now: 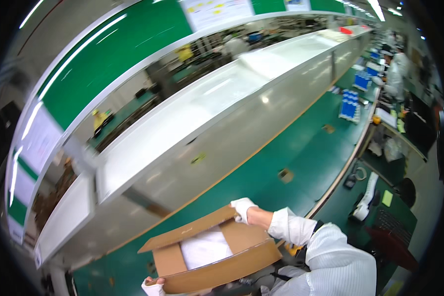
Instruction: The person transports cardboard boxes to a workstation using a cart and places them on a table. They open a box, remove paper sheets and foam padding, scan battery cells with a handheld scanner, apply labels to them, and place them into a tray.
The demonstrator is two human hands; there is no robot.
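My left hand [154, 285] and right hand [243, 209], curled closed, grip the box [222, 269] between them, seemingly positioning it, the next move needing level support

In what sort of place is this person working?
Probably a factory work line: a long green bench, blue items lying on it, and people in white beside it.

Brown carton [261, 257], green worktop [306, 153], white glove [243, 208]
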